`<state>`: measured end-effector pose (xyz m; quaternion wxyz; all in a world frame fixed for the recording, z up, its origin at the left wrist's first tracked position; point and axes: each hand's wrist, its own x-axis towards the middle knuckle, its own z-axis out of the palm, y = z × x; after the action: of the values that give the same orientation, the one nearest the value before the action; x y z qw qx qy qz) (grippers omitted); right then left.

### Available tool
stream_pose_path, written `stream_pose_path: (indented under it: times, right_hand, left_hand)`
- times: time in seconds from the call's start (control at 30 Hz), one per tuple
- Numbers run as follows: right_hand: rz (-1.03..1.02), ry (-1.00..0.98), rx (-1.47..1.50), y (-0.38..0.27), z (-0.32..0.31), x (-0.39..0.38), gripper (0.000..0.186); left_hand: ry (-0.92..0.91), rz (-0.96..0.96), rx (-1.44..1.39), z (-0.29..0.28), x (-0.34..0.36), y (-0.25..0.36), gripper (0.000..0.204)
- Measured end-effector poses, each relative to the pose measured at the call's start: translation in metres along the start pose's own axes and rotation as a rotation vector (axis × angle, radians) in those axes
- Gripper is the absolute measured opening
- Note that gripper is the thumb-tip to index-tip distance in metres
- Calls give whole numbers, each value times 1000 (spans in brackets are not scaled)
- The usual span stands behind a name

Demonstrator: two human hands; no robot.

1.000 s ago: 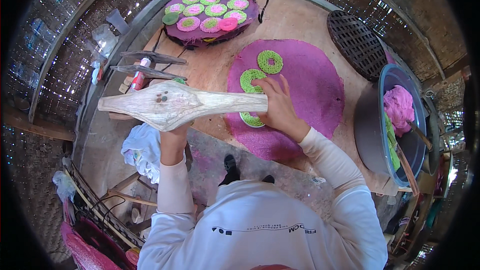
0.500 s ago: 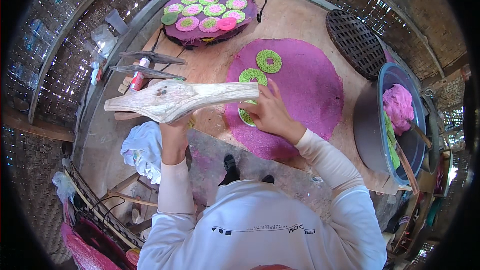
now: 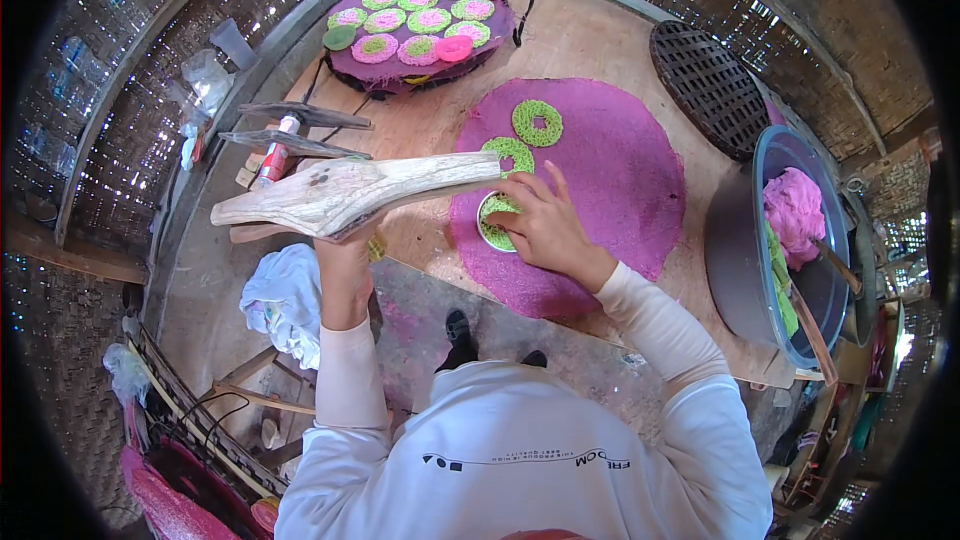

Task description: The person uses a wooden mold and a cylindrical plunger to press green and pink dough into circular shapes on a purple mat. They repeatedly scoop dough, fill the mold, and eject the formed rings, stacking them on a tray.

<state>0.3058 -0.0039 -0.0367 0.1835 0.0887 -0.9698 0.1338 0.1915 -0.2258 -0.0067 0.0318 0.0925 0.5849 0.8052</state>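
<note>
My left hand (image 3: pixel 343 275) is closed around the underside of a long, pale wooden tool (image 3: pixel 355 185), held level above the table's left part. My right hand (image 3: pixel 545 225) has its fingers apart at the tool's right end, with fingertips on green strands in a small white ring mould (image 3: pixel 494 235). The mould sits on a round magenta mat (image 3: pixel 620 180). Behind it lie two rings of lacy green strands (image 3: pixel 537 123), the nearer partly hidden by the tool. Whether my right fingertips grip any strands is unclear.
A mat of pink-green rings (image 3: pixel 365 70) sits at the back. Dark wooden pieces (image 3: pixel 330 118) and a red-white tube (image 3: pixel 270 170) lie left, above white cloth (image 3: pixel 280 305). A woven tray (image 3: pixel 705 80) and a bucket (image 3: pixel 735 270) of pink and green dough stand right.
The wooden tool has shifted slightly left and its right end has risen toward the back. My right hand has moved left and down onto the mould, now more visible.
</note>
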Motion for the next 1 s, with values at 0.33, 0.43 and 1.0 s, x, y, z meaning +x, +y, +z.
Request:
stream_pose_path:
  times: [0.33,0.43,1.0]
  right_hand:
    - [265,-24,80,3,-4,-19,94]
    - [253,-57,88,2,0,-23,100]
    - [372,4,224,0,-23,-27,94]
  left_hand:
    - [-7,-20,29,-1,-1,3,30]
    - [-22,-26,43,-1,-1,2,29]
    - [-70,3,60,3,-1,-3,33]
